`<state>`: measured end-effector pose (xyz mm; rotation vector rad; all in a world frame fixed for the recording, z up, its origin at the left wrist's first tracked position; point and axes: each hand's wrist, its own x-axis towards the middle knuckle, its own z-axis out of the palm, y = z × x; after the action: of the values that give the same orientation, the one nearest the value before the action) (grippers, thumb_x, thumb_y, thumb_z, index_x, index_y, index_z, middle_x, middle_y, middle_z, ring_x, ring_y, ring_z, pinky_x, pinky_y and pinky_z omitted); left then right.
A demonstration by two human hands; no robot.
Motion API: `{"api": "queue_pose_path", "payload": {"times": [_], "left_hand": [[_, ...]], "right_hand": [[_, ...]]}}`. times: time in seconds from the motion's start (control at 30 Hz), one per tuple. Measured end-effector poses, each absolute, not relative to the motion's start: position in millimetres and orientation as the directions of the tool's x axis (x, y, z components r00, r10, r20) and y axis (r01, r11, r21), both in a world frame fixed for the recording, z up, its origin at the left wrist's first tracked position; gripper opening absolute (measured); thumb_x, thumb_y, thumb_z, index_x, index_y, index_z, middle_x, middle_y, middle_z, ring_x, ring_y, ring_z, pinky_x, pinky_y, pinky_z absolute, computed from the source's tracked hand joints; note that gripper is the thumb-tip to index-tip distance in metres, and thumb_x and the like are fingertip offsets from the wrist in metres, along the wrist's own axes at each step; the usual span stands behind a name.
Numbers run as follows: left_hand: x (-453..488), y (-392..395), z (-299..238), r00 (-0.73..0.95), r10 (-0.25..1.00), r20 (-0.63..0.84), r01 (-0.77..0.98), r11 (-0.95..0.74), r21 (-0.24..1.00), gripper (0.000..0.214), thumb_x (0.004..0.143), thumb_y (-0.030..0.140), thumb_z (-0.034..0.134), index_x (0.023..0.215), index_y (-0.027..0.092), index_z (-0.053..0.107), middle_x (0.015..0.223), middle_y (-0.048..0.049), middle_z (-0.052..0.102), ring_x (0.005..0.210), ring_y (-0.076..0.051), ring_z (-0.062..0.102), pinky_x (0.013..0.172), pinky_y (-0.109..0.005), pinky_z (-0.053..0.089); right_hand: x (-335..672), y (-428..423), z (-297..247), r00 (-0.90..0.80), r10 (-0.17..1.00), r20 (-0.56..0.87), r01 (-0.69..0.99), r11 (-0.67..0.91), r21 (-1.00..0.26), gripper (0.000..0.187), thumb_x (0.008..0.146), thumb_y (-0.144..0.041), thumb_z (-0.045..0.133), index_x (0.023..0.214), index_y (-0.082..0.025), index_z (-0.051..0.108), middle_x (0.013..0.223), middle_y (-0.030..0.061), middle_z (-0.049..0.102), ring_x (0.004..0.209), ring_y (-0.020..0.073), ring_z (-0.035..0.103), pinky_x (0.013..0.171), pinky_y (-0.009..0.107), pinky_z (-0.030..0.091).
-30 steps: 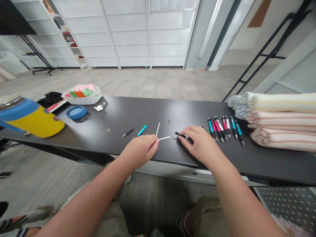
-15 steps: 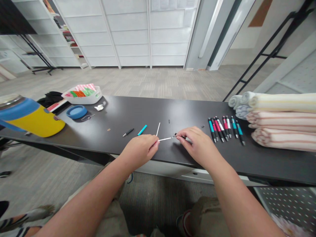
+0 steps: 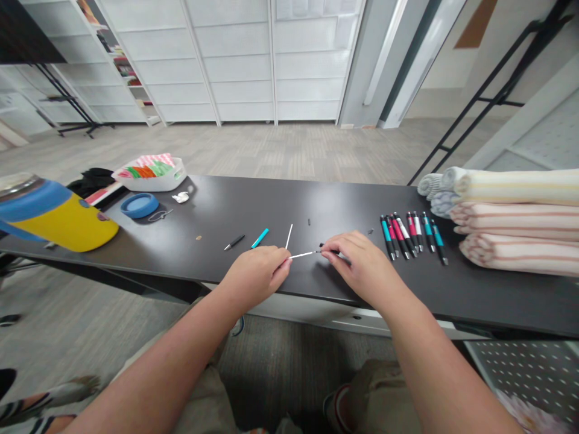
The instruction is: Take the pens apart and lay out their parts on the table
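My left hand (image 3: 259, 272) is closed, pinching the near end of a thin white pen refill (image 3: 299, 256). Its far end, greyish there, meets the fingertips of my right hand (image 3: 362, 260). Those fingers are closed on a small black pen part (image 3: 335, 252), mostly covered by them. Beyond my left fingers, a second white refill (image 3: 289, 235) lies on the dark table. A teal pen barrel (image 3: 260, 237) and a black pen half with a silver tip (image 3: 234, 242) lie to its left. A tiny dark piece (image 3: 309, 222) is farther back.
Assembled pens (image 3: 409, 235), several in teal, red, white and black, lie in a row at right, beside rolled towels (image 3: 520, 223). At left stand a yellow and blue bottle (image 3: 58, 214), a blue lid (image 3: 139, 205) and a white basket (image 3: 174, 179). The table's front edge runs under my wrists.
The small gap between the refill's far end and my right fingertips has closed, and that end looks greyer. Both hands stay in nearly the same place.
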<state>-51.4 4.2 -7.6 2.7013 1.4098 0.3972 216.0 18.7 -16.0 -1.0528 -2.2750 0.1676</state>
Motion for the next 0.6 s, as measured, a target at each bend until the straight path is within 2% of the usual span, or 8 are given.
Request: {"api": "queue_pose_path", "payload": {"times": [0.6], "left_hand": [[-50.9, 3.0, -7.4, 0.551, 0.820, 0.155, 0.801, -0.572, 0.176, 0.026, 0.107, 0.029, 0.046, 0.101, 0.019, 0.069, 0.091, -0.0063, 0.072, 0.089, -0.023, 0.069, 0.082, -0.034, 0.050]], "right_hand": [[218.4, 20.9, -18.4, -0.502, 0.733, 0.460, 0.668, 0.666, -0.332, 0.008, 0.104, -0.025, 0.060, 0.101, -0.023, 0.067, 0.105, 0.0071, 0.077, 0.099, 0.0259, 0.067, 0.093, 0.044, 0.050]]}}
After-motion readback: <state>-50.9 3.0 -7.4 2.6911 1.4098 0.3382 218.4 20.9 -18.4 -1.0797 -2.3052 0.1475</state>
